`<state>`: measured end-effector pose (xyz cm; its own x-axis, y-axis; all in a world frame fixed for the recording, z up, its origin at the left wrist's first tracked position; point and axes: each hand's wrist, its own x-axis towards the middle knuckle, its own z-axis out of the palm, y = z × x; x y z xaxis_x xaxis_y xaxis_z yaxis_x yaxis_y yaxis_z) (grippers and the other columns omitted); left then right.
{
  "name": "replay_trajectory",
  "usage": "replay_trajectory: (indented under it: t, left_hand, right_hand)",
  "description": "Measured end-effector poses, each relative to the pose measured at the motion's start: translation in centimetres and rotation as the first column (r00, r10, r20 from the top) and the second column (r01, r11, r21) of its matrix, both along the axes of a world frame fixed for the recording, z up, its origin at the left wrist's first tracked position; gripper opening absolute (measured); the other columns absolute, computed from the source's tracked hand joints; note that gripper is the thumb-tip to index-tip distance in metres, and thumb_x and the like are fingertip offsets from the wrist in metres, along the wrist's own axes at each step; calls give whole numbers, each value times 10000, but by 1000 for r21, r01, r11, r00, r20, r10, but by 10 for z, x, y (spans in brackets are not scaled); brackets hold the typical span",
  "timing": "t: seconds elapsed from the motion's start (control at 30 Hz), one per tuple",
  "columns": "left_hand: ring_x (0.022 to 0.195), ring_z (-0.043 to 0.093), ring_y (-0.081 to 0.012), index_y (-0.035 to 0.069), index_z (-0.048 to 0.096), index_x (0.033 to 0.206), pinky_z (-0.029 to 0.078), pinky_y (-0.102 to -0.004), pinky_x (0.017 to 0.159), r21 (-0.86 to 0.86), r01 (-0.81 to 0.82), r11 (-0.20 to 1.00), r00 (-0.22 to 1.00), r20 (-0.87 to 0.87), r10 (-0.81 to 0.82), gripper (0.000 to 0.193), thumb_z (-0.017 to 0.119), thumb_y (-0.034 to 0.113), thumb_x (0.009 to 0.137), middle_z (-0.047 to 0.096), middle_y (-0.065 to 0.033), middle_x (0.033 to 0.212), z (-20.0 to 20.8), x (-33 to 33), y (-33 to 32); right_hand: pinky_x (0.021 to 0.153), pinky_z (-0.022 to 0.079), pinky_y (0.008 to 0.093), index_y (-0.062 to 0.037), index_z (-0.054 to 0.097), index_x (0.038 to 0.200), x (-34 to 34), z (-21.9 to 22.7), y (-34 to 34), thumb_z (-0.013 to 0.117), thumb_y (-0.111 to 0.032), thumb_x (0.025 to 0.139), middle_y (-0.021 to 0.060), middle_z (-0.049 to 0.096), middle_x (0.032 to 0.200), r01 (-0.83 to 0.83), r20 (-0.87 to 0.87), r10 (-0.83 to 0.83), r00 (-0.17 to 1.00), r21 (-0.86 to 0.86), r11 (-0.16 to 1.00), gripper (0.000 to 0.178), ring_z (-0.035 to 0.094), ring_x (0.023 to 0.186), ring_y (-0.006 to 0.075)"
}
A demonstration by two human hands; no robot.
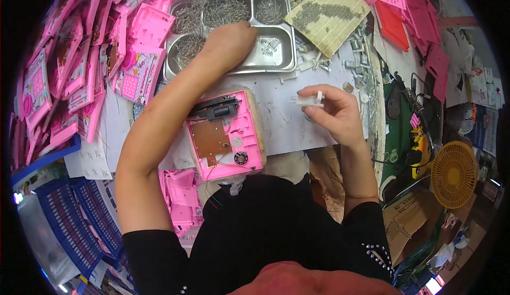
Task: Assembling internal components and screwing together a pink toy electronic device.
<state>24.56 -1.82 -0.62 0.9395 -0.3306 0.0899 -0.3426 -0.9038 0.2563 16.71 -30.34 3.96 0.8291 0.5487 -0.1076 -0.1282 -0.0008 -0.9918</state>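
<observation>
My left hand [229, 43] reaches over a steel compartment tray [289, 45], fingers curled down at the divider above the lower right compartment. What its fingertips hold, if anything, is hidden. Small metal springs or screws [228, 9] fill the tray's other compartments. Between the thumb and fingers of my right hand [339, 113] is a small white plastic part [309, 101], held above the white sheet. An open pink plastic case [254, 141] lies before me. Inside it sit a brown circuit board [210, 140], a black mechanism [218, 108] and a round speaker [240, 158].
Pink cases [141, 77] are piled at the left. A yellowish board [329, 16] bearing many small metal pieces lies at the back right, with small blocky parts [350, 64] below it. Farther right are a yellow tool [419, 151] with a black cord and a yellow fan [454, 174].
</observation>
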Motion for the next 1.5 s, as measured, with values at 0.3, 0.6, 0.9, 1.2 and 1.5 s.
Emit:
replay_trajectory:
  t: [0.3,0.6,0.9,1.2,1.5]
  left_hand:
    - [802,698,-332,5,667,968,556,-436,713,-189,-86,978,985,134,113,108,658,80,891,692,-155,906,45,-54,-4]
    - [789,621,-101,-4,695,1133,514,-265,704,-666,-267,696,963,-175,203,191,655,71,962,700,-58,955,34,-98,4]
    - [726,621,-188,-22,658,986,487,-330,641,-633,-62,771,985,87,151,85,652,49,938,627,-105,876,48,-106,-4]
    - [412,266,-57,153,392,649,213,-228,369,-545,-834,82,402,-704,-586,546,404,436,1116,364,49,572,42,-84,29]
    - [527,415,-70,65,657,910,338,-236,474,-752,-641,151,697,-653,-297,260,613,292,1029,502,8,683,28,-83,32]
  right_hand:
    - [767,481,263,4,721,1146,-18,-11,-19,743,4,841,79,718,1008,194,377,-132,917,-132,972,305,627,851,126]
    - [792,558,272,0,687,1130,-7,-24,39,720,-5,896,79,711,1013,219,158,-228,961,74,973,236,684,884,136]
    - [804,593,275,27,575,1155,30,-26,94,713,8,921,113,715,1018,133,-336,0,942,375,918,273,716,892,174]
    - [799,563,287,-9,631,1054,26,-38,108,713,73,873,78,707,989,149,569,-207,796,146,978,215,694,913,163]
    - [810,561,285,-12,614,1092,35,-31,124,702,76,879,68,697,1020,149,409,-228,884,215,965,247,694,935,165]
